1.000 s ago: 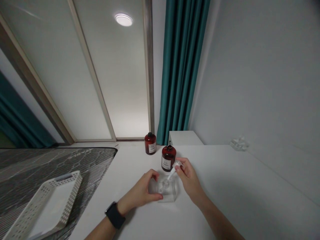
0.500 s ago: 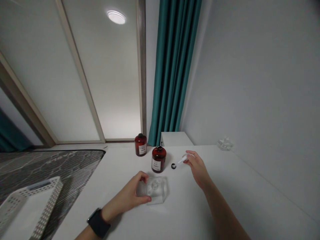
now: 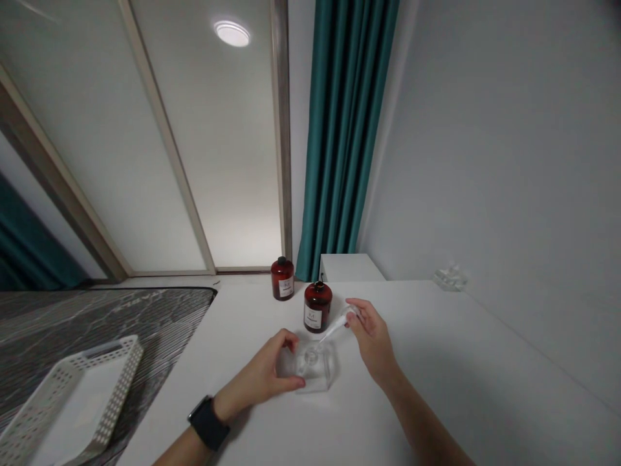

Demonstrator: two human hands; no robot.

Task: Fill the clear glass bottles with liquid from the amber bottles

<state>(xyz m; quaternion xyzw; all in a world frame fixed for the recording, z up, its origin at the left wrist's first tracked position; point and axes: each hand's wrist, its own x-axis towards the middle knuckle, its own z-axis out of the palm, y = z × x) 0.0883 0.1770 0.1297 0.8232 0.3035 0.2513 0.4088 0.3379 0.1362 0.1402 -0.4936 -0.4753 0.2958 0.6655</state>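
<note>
My left hand (image 3: 272,370) curls around the left side of a clear square bottle (image 3: 317,375) with a round opening on top, thumb in front and fingers behind. Between the fingertips of my right hand (image 3: 371,336) is a small translucent funnel (image 3: 337,325). Its narrow stem slants down to the left, the tip just over the far right part of the clear bottle's top. Right behind them stands a dark red bottle (image 3: 317,307) with a white label, its neck uncapped. Farther back is a second red bottle (image 3: 283,279) with a dark cap.
All this rests on a white table (image 3: 272,427). A white box-like surface (image 3: 352,266) adjoins the far edge. Clear glass-like pieces (image 3: 451,278) lie by the wall at right. Lower left, a white perforated basket (image 3: 97,401) sits below the table's edge. A teal curtain (image 3: 347,129) hangs behind.
My right hand has brought the funnel left and down, from near the black ring to over the clear bottle. The ring is now hidden. My left hand keeps its hold.
</note>
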